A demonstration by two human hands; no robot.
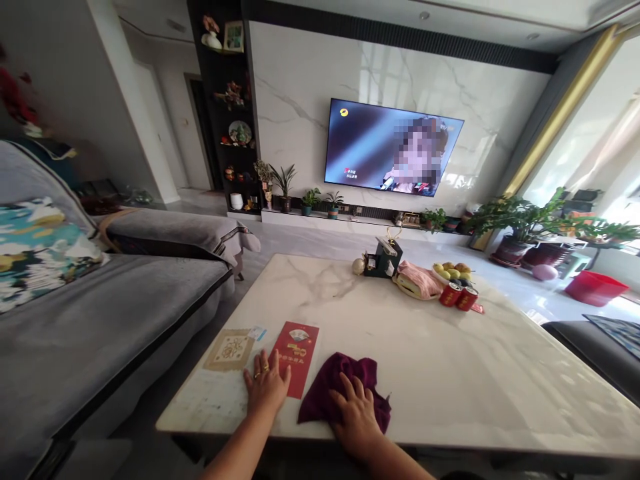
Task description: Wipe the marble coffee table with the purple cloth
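Note:
My right hand [356, 415] presses flat on a dark purple cloth [336, 378] near the front edge of a white marble table [450, 373]. To its left, my left hand [266, 387] lies flat on the tabletop, fingers spread, with rings on them. It touches the lower left edge of a red envelope [296, 353]. Further left lie a beige patterned square [230, 349] and a small blue-white card [257, 333].
At the table's far side stand two red cans [459, 295], a bowl of yellow fruit [453, 271], a pink cloth on a tray [419, 279] and a dark box [384, 257]. A grey sofa [100, 313] runs along the left. A wall television [393, 148] and potted plants [520, 223] are beyond.

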